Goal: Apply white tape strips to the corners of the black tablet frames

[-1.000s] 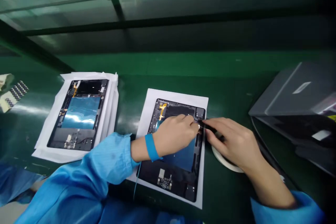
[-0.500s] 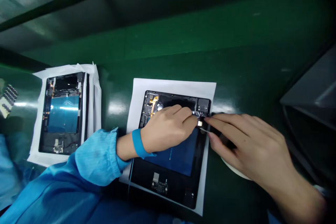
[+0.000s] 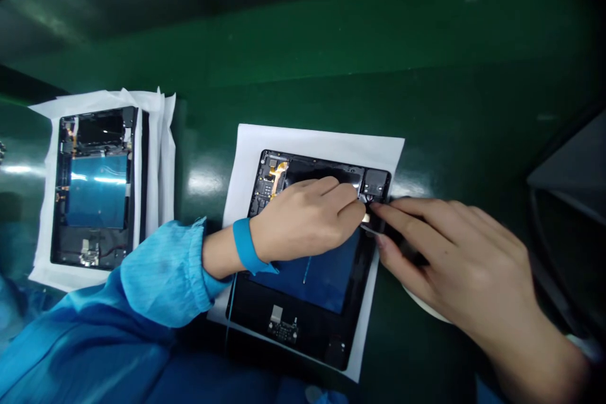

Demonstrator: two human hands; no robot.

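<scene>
An opened tablet with bare circuit boards and a blue-covered battery lies on a white sheet. My left hand, banded in blue at the wrist, reaches across it. Its fingers are closed near the upper right corner, and whatever they pinch is hidden. From the right, my right hand meets the same corner. Its index fingertip touches down beside thin wires below a black square module. A thin pale strip runs from its thumb tip toward a small whitish-gold patch.
On the left, another opened tablet rests on a stack with white sheets between. A white rounded edge shows beneath my right hand. A grey object stands at the right on the green tabletop.
The view has shifted slightly, moving the left stack farther left and up. Both hands stay at the tablet's upper right corner, with the left fingers now closer to the right index fingertip.
</scene>
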